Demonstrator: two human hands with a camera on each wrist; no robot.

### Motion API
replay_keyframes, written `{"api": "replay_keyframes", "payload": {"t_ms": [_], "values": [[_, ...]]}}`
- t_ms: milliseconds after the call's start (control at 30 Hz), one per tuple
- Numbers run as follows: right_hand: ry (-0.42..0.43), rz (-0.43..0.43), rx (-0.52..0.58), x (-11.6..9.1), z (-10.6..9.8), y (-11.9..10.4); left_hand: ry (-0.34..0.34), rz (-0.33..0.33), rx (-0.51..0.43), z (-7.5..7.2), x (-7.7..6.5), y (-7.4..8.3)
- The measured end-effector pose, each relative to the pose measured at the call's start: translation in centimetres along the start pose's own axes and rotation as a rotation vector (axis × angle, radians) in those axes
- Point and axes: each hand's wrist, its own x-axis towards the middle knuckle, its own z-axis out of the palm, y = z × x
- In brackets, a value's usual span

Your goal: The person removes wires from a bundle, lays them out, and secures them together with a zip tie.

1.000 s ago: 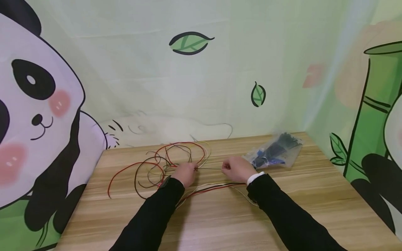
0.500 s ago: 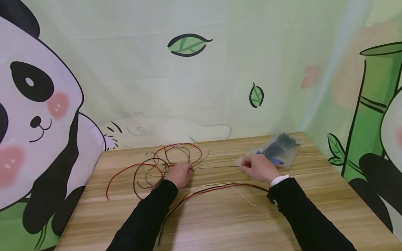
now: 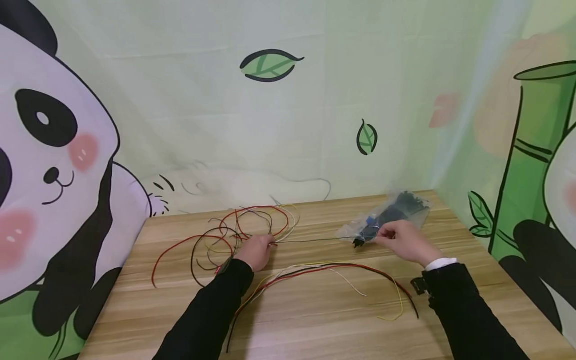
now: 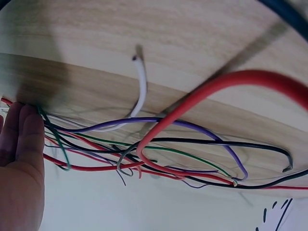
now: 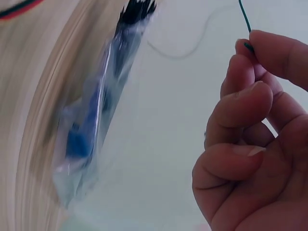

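Observation:
My right hand (image 3: 407, 241) pinches the tip of a thin green wire (image 5: 245, 15) between thumb and forefinger, the other fingers curled loosely. From there the wire runs nearly straight across to my left hand (image 3: 256, 251). That hand grips a tangled bunch of wires, whose short ends poke out past its fingertips. In the left wrist view the bunch spreads away from the left hand: a thick red wire (image 4: 187, 103), a purple wire (image 4: 192, 126), a white wire (image 4: 141, 86), black and green ones. Loops of it lie on the table left of that hand.
A second bundle of red, black, yellow and white wires (image 3: 324, 266) lies in an arc nearer me. Behind my right hand is a clear plastic bag (image 3: 396, 212) with black and blue contents. A printed fabric wall (image 3: 202, 125) stands at the table's (image 3: 315, 320) back edge.
My right hand has moved to the right along with the green wire's end, so a longer stretch shows between the hands. The left hand stays nearly in place, still gripping the wires.

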Motion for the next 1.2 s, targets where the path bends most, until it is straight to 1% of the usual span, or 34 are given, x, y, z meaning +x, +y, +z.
{"api": "replay_keyframes", "payload": {"t_ms": [200, 300, 433, 567, 700, 733, 933, 1033, 1100, 1200], "values": [[-0.001, 0.041, 0.063, -1.6, -1.7, 1.6, 0.001, 0.001, 0.002, 0.1, 0.0, -0.1], [-0.01, 0.091, 0.162, -2.5, -2.4, 2.7, 0.01, 0.004, 0.009, 0.2, 0.1, -0.1], [0.006, 0.154, 0.273, -3.8, -3.7, 3.9, 0.015, 0.015, 0.018, 0.1, 0.0, 0.0], [0.04, 0.199, 0.298, -5.1, -5.3, 4.6, 0.012, 0.01, 0.033, 0.0, -0.1, 0.0], [0.068, 0.217, 0.342, -6.1, -6.5, 5.4, 0.005, 0.007, 0.038, -0.2, -0.1, 0.0], [0.079, 0.219, 0.348, -6.3, -6.6, 5.8, 0.005, 0.008, 0.039, -0.2, -0.2, 0.0], [0.16, 0.224, 0.469, -7.4, -7.6, 7.6, 0.002, 0.007, 0.048, -0.2, -0.2, -0.1], [0.213, 0.239, 0.541, -7.9, -8.1, 8.3, 0.017, 0.019, 0.043, -0.2, -0.2, -0.3], [0.259, 0.257, 0.571, -8.3, -8.3, 8.7, 0.027, 0.028, 0.043, -0.2, -0.2, -0.4], [0.352, 0.3, 0.602, -8.7, -8.4, 9.4, 0.032, 0.032, 0.035, -0.3, -0.3, -0.6]]}}
